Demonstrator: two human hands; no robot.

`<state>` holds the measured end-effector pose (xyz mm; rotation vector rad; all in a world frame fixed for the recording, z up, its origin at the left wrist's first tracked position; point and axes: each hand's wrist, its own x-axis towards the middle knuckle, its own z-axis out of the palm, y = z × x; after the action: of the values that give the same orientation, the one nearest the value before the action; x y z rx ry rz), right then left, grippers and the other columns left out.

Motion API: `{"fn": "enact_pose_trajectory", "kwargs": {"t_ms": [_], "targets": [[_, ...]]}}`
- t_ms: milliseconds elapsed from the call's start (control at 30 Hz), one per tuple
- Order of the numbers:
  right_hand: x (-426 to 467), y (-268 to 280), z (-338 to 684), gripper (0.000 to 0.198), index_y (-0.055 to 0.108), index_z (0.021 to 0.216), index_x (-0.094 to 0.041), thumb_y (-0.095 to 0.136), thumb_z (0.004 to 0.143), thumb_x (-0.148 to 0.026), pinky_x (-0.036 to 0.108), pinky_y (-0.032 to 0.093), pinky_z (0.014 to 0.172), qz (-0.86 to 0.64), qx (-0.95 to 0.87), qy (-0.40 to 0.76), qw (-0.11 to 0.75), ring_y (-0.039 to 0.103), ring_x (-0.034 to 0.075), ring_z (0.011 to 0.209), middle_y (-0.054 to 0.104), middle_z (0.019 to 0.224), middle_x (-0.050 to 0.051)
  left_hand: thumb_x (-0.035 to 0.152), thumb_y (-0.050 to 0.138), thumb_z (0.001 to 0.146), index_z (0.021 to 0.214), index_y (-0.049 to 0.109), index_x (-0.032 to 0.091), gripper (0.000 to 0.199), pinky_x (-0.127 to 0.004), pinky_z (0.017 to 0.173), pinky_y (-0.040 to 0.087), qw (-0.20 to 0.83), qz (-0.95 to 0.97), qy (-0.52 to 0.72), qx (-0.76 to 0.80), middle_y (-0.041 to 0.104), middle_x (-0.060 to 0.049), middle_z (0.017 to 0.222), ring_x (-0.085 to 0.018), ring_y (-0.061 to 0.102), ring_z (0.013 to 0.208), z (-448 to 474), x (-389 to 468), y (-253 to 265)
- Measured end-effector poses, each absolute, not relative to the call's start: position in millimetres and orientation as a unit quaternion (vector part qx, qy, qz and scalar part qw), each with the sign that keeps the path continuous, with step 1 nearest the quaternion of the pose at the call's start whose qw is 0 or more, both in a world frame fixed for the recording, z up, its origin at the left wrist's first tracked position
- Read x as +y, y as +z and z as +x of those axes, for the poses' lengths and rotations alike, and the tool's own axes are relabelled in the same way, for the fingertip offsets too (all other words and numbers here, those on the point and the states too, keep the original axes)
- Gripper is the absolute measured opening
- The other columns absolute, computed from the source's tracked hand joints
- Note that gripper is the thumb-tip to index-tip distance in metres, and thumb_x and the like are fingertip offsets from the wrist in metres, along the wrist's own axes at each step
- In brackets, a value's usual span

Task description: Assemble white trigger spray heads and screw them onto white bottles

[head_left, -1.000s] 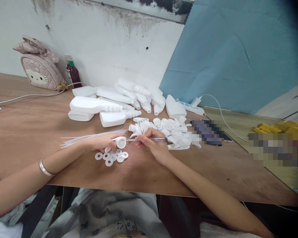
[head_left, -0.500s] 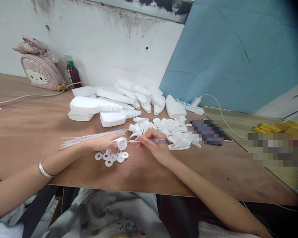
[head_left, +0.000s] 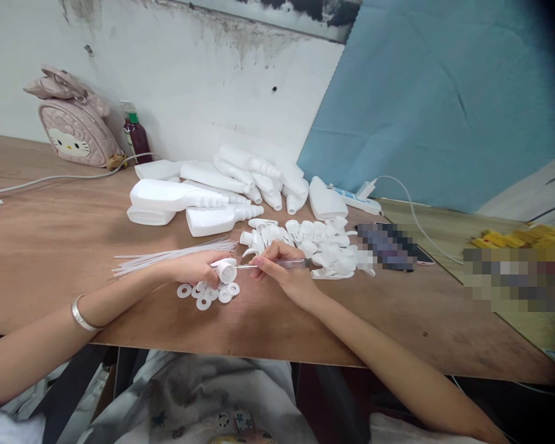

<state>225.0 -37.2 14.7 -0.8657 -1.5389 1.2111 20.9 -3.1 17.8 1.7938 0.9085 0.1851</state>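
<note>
My left hand [head_left: 198, 267] is closed around a white plastic spray nozzle head [head_left: 226, 271], its round open end turned to the right. In my right hand [head_left: 280, 266] is a screwdriver [head_left: 296, 263] with a clear handle, held level. Its thin metal shaft points left, and the tip is at the opening of the spray head; how deep it sits I cannot tell. Several flat white ring washers [head_left: 204, 302] lie on the table just below my left hand. Thin white tubes [head_left: 139, 262] lie in a bundle behind my left wrist.
White bottles [head_left: 176, 196] are heaped toward the wall. A pile of white spray heads [head_left: 335, 256] lies beyond my right hand, with dark phones [head_left: 383, 246] to its right. A power strip [head_left: 356, 200], a pink bag [head_left: 76, 132] and a dark red bottle [head_left: 136, 135] stand farther back.
The screwdriver and my right hand have shifted slightly left, bringing the tip further toward the spray head. The spray head has tilted a little in my left hand.
</note>
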Motion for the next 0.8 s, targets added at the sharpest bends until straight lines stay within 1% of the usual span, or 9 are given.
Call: {"fn": "enact_pose_trajectory", "kwargs": {"t_ms": [100,200,333,467,600,800], "targets": [[-37.1,13.3,224.2,0.027,0.051,0.060,-0.017,0.067,0.071,-0.035,0.024,0.053,0.051,-0.362,-0.614,0.518,0.473,0.062,0.012,0.052,0.063,0.056,-0.002,0.017,0.055,0.054,0.085,0.047,0.019,0.031,-0.020,0.054,0.035,0.541,0.745,0.075,0.382,0.047,0.001,0.080,-0.017,0.046,0.073,20.6,-3.6,18.1],[-35.4,11.7,223.6,0.028,0.050,0.060,-0.018,0.067,0.070,-0.037,0.025,0.053,0.052,-0.369,-0.584,0.551,0.469,0.062,0.012,0.052,0.063,0.057,-0.002,0.018,0.056,0.054,0.086,0.047,0.020,0.033,-0.021,0.050,0.035,0.556,0.729,0.070,0.393,0.046,0.001,0.078,-0.017,0.046,0.070,20.6,-4.7,18.9],[-33.0,10.1,222.9,0.031,0.048,0.057,-0.017,0.070,0.067,-0.036,0.022,0.052,0.050,-0.375,-0.537,0.597,0.463,0.061,0.011,0.052,0.064,0.061,-0.002,0.016,0.056,0.054,0.083,0.046,0.019,0.031,-0.020,0.048,0.035,0.564,0.723,0.074,0.393,0.045,0.001,0.077,-0.016,0.045,0.067,20.6,-5.2,18.7],[-31.6,7.3,222.4,0.031,0.047,0.057,-0.017,0.070,0.067,-0.035,0.020,0.051,0.050,-0.371,-0.508,0.630,0.456,0.061,0.010,0.052,0.065,0.062,-0.002,0.016,0.056,0.054,0.081,0.045,0.019,0.030,-0.020,0.047,0.034,0.566,0.718,0.075,0.399,0.044,0.001,0.075,-0.015,0.044,0.065,20.7,-5.3,18.5],[-32.3,5.5,221.0,0.029,0.049,0.058,-0.018,0.070,0.068,-0.035,0.022,0.053,0.052,-0.368,-0.507,0.625,0.466,0.062,0.011,0.054,0.065,0.065,-0.001,0.016,0.056,0.053,0.080,0.045,0.019,0.029,-0.020,0.049,0.035,0.563,0.721,0.075,0.396,0.045,0.002,0.076,-0.015,0.044,0.067,21.6,-5.6,19.7],[-37.5,6.7,219.8,0.026,0.052,0.061,-0.018,0.068,0.070,-0.036,0.026,0.054,0.054,-0.370,-0.550,0.570,0.485,0.063,0.014,0.057,0.064,0.062,-0.001,0.016,0.056,0.055,0.081,0.043,0.019,0.029,-0.020,0.049,0.035,0.573,0.720,0.071,0.385,0.044,0.002,0.075,-0.014,0.043,0.065,21.8,-5.3,19.5]]}}
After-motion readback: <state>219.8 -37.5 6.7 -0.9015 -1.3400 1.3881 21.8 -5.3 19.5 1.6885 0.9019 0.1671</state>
